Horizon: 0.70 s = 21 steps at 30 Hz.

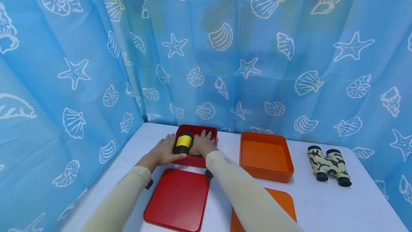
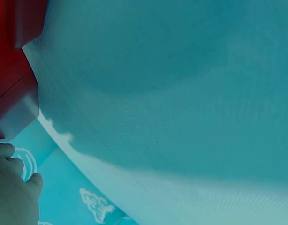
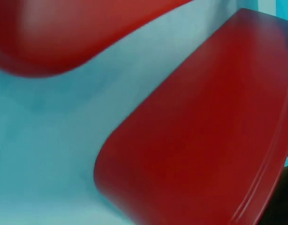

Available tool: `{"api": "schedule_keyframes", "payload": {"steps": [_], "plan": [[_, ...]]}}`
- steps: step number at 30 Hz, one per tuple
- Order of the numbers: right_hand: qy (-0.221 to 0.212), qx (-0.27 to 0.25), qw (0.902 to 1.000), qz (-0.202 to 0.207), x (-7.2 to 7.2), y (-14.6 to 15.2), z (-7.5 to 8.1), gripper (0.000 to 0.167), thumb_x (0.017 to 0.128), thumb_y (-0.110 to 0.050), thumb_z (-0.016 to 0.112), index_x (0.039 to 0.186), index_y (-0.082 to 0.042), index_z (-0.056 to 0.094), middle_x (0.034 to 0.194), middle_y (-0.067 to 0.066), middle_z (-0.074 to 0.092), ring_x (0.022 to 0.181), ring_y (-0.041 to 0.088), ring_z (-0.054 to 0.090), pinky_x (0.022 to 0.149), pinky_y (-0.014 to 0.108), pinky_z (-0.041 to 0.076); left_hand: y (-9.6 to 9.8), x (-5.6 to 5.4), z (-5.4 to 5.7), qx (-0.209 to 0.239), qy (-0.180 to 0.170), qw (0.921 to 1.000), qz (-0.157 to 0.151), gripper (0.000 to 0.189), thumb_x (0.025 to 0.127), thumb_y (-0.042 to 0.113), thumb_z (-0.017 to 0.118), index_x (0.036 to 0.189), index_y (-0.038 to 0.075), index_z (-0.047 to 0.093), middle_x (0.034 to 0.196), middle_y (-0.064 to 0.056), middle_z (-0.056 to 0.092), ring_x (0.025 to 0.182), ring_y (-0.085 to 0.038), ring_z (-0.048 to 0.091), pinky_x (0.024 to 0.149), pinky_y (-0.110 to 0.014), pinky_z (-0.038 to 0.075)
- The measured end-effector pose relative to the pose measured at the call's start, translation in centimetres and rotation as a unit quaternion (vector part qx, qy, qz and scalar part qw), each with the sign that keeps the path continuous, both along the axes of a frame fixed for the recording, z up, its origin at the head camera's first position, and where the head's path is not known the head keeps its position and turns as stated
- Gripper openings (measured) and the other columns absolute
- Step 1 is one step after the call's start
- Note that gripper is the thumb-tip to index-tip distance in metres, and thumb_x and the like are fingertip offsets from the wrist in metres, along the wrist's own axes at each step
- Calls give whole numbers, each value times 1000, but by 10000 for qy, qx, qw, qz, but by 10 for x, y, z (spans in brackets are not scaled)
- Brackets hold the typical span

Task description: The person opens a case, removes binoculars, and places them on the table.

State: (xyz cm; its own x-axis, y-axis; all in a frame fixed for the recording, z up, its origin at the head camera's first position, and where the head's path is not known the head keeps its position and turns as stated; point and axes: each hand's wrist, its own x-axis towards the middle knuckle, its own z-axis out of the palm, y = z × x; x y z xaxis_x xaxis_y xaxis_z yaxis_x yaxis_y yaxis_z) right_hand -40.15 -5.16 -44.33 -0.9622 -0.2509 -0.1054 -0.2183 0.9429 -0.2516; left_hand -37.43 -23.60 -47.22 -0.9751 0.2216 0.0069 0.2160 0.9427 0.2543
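A pair of yellow and black binoculars point(image 1: 184, 141) lies in the red box point(image 1: 190, 161) at the back left, one barrel showing. My right hand point(image 1: 202, 144) reaches into the box and covers the rest of the binoculars, its fingers spread and pointing toward the back wall. Along the box's left side lies my left hand point(image 1: 165, 149), fingers extended, with the thumb over the front rim. In the left wrist view, the fingers of the left hand point(image 2: 15, 183) show beside the red box point(image 2: 17, 108). The right wrist view has the red box wall point(image 3: 195, 136) up close.
A red lid point(image 1: 178, 199) lies in front of the red box. To the right stands an orange box point(image 1: 265, 153), with an orange lid point(image 1: 283, 203) partly under my right forearm. Camouflage binoculars point(image 1: 329, 165) lie at the far right. A blue shell-print curtain point(image 1: 206, 63) surrounds the white table point(image 1: 363, 203).
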Motion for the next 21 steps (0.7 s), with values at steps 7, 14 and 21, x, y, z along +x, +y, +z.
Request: {"api": "schedule_keyframes", "payload": {"steps": [7,14,21], "plan": [[60,-53,9998,-181,-3,-6,-7,96,71,-39,83,150,-11,36,157,23,17,142,49,10,106,66,23,-1,2,0,141,-32,9999,40,122,71,82,57,156,5,14,157,-15,24,144,-36,17,113,-55,19],[106,90,9999,-89,-3,-5,-9,94,71,-37,83,148,-8,39,157,23,17,142,48,10,107,67,21,3,3,-2,131,-105,9998,94,124,70,83,56,156,5,14,157,-15,24,144,-35,18,113,-54,19],[542,381,9978,-19,4,-13,12,96,69,-39,84,147,-6,39,156,25,19,141,48,12,109,65,18,-2,2,1,212,-109,9997,107,124,70,83,56,156,5,13,157,-15,24,144,-35,18,113,-55,21]]}}
